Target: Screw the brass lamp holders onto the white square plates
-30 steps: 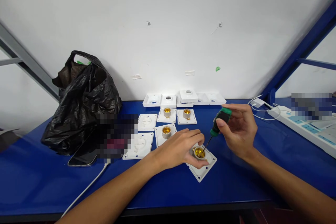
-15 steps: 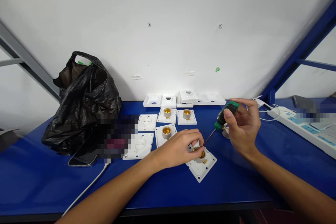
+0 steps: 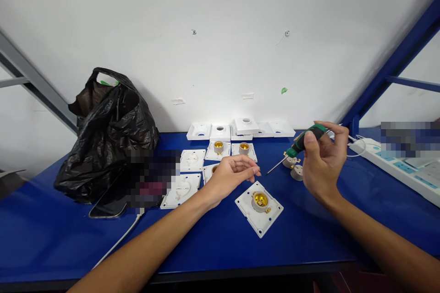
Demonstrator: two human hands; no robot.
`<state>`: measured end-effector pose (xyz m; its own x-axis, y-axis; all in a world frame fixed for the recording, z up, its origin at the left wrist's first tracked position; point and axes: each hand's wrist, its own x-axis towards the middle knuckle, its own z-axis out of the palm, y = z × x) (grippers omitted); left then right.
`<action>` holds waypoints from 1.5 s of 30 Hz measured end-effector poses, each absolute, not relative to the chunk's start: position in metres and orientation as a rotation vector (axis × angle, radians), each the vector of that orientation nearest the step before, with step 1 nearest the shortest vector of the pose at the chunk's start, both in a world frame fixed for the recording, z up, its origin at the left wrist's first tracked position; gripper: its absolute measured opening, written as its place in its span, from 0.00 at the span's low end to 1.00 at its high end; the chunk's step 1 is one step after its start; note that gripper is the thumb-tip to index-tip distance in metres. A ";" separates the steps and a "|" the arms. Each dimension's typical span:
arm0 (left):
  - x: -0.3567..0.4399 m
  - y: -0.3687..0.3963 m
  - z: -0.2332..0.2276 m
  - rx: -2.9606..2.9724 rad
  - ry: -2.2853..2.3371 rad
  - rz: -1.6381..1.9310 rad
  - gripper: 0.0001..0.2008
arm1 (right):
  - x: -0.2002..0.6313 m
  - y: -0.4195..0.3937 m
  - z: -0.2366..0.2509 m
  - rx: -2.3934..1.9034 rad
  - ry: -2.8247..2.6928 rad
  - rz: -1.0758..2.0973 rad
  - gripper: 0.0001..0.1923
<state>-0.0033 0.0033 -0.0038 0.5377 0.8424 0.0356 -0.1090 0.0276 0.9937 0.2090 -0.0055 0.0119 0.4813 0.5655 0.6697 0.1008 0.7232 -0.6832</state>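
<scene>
A screwdriver (image 3: 302, 144) is held up in the right hand (image 3: 323, 162), fingers curled round its green handle, thumb pressed on top; the bare tip is pointed left and down, clear of everything. The left hand (image 3: 232, 174) is hovering loosely open, fingers slightly bent, nothing gripped, just above and behind the plate (image 3: 259, 208). That plate is lying flat on the table (image 3: 309, 238), at an angle, with the brass socket (image 3: 260, 200) seated in its middle and no hand on it.

Risks, as judged from this: the plate is unheld, so it could be spun or skidded across the smooth table if the tip is pressed into a screw before it is steadied. The tip is aimed toward the left fingers, so a slip off a small screw head could send it into them. Two loose sockets (image 3: 294, 167) are lying just under the right hand and could be knocked and rolled off. Finished plates (image 3: 220, 151) sit close behind the left hand and could be nudged out of their rows.
</scene>
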 end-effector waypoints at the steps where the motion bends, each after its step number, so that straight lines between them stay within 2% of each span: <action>1: -0.004 0.004 -0.005 1.313 0.699 0.840 0.14 | 0.209 -0.006 0.012 -0.730 -1.051 0.314 0.16; 16: -0.004 0.004 -0.007 1.112 0.640 0.817 0.15 | 0.209 -0.003 0.011 -0.693 -1.051 0.282 0.18; 27: -0.005 0.004 -0.006 1.115 0.629 0.851 0.15 | 0.208 -0.004 0.011 -0.723 -1.045 0.252 0.19; 38: -0.004 0.005 -0.011 1.168 0.644 0.834 0.10 | 0.206 -0.005 0.013 -0.721 -1.057 0.237 0.18; 45: -0.003 0.004 -0.010 1.183 0.648 0.829 0.12 | 0.207 -0.005 0.013 -0.735 -1.063 0.236 0.19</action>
<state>-0.0027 0.0038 -0.0101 0.5530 0.8331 -0.0130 -0.2138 0.1570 0.9642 0.2071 -0.0050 0.0125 0.4880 0.5115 0.7072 0.1637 0.7423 -0.6498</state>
